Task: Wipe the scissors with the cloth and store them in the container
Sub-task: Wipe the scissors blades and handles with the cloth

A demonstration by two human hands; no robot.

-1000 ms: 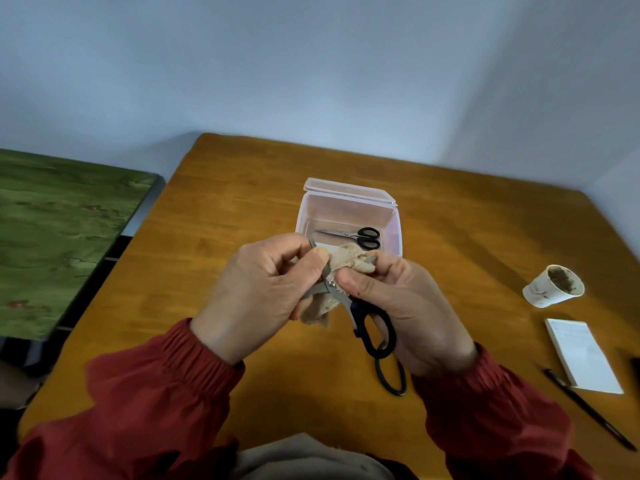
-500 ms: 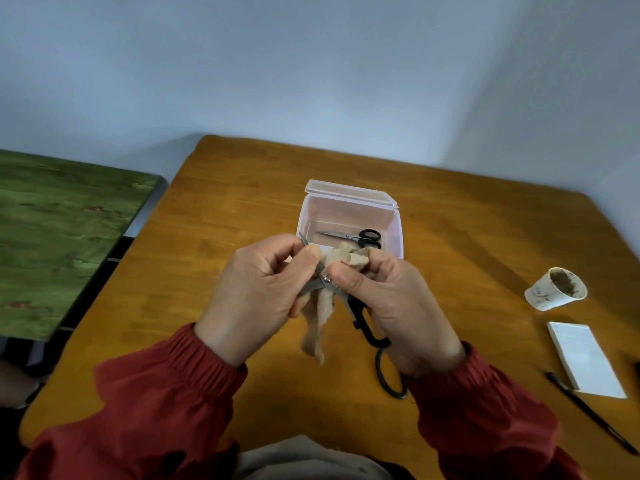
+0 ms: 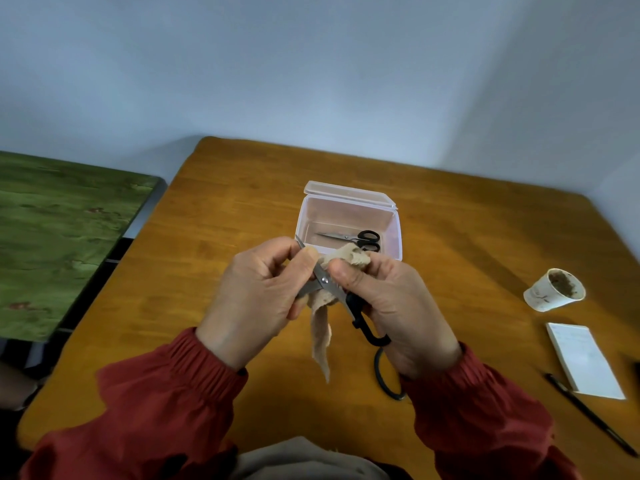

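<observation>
I hold a pair of large scissors with black handles above the wooden table, the blades spread open. My left hand grips the blades, thumb on the upper one. My right hand pinches the beige cloth against the scissors near the pivot, and the black handles run under its palm. One end of the cloth hangs down between my hands. Just behind them stands the clear plastic container, lid open, with a smaller pair of black-handled scissors lying inside.
A tipped paper cup with brown residue lies at the right. A white notepad and a black pen lie nearer the right edge. A green-topped table stands to the left, across a gap.
The scissor blades have spread open and their tip now sticks out above my left thumb. The bunched cloth has come loose, and one end now dangles below my hands.
</observation>
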